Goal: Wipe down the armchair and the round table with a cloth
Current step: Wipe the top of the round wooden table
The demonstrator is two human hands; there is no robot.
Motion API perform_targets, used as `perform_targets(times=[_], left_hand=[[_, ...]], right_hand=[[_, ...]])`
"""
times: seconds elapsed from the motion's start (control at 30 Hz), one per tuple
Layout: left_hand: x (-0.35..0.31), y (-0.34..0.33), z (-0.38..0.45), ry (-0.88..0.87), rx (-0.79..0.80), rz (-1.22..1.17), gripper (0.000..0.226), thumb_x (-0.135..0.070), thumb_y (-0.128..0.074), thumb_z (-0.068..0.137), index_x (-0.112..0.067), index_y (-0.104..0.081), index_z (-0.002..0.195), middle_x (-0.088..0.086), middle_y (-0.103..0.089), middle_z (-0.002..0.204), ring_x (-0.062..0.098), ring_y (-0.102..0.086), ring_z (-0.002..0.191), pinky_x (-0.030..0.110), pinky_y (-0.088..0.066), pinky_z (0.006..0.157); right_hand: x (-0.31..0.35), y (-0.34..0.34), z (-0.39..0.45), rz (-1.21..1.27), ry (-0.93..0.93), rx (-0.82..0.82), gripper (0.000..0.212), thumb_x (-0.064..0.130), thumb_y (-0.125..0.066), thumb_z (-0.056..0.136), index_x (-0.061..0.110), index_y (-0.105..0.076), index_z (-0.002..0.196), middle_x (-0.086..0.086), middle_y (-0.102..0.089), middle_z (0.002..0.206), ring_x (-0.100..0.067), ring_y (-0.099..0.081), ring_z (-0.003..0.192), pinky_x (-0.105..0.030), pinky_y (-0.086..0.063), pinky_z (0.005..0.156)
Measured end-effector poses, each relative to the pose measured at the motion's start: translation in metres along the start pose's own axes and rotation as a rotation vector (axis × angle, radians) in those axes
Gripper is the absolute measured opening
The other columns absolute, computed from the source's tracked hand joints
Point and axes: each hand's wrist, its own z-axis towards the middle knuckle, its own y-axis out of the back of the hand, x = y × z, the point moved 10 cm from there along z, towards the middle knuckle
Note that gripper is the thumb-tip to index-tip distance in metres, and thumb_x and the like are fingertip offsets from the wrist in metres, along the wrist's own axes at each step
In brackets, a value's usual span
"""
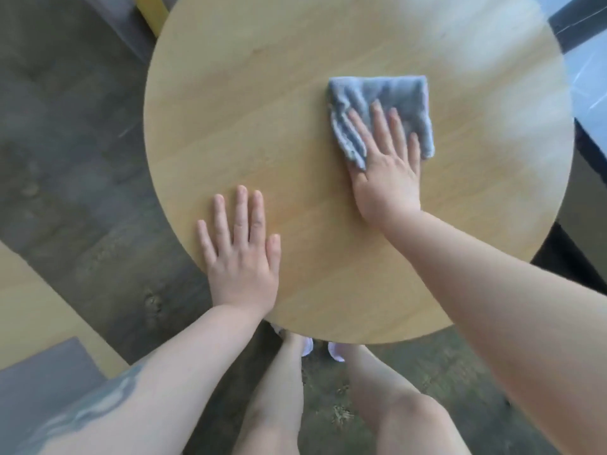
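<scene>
Right hand (pixel 389 174) flat, fingers straight, pressing the cloth (pixel 381 110) on the tabletop (pixel 262 110); left hand (pixel 243 254) splayed flat, gripping nothing.

A round table (pixel 295 93) with a pale, light-wood top fills most of the view from above, its surface smooth with faint grain running across it. A small grey-blue cloth (pixel 381 103), folded into a rough square with soft, fuzzy edges, lies flat on the right half of the tabletop. The cloth sits well inside the rim, roughly midway between the table's near and far edges.
</scene>
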Motion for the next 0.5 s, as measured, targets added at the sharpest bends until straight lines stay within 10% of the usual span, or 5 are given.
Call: perform_targets(times=[0.07,0.27,0.4,0.5], left_hand=[[0.0,-0.001,-0.001,0.011,-0.009,-0.002,0.061,-0.04,-0.02,0.099,-0.018,-0.008,0.154,0.002,-0.007,0.161,0.032,-0.006,0.147,0.055,-0.007,0.116],[0.022,0.009,0.002,0.052,-0.055,-0.23,0.057,-0.025,-0.027,0.092,-0.013,-0.029,0.148,0.004,-0.022,0.157,0.026,-0.015,0.146,0.041,-0.003,0.117],[0.051,0.012,-0.002,0.059,-0.034,-0.251,0.055,-0.037,-0.018,0.099,-0.028,-0.014,0.153,-0.012,-0.002,0.158,0.014,0.003,0.147,0.034,0.009,0.116],[0.065,0.018,0.02,-0.096,-0.04,-0.301,0.052,-0.03,-0.024,0.1,-0.023,-0.023,0.152,-0.006,-0.014,0.159,0.015,-0.005,0.147,0.032,0.004,0.117]], right_hand=[[-0.003,-0.008,-0.039,0.021,-0.249,-0.047,0.071,0.027,-0.039,0.092,0.043,0.0,0.15,0.008,0.009,0.16,-0.014,0.012,0.146,-0.041,0.007,0.118],[0.102,-0.044,-0.085,-0.059,0.523,0.166,0.074,0.029,-0.034,0.077,0.044,-0.019,0.148,0.01,-0.009,0.159,-0.014,-0.005,0.147,-0.037,-0.001,0.116],[0.016,-0.02,-0.08,-0.063,0.075,0.053,0.083,0.02,-0.042,0.074,0.042,-0.014,0.149,0.004,-0.008,0.16,-0.018,-0.002,0.147,-0.042,-0.004,0.118],[0.077,-0.052,-0.16,-0.157,0.437,0.136,0.082,0.027,-0.046,0.07,0.036,-0.023,0.149,0.0,-0.016,0.159,-0.025,-0.011,0.146,-0.046,-0.01,0.114]])
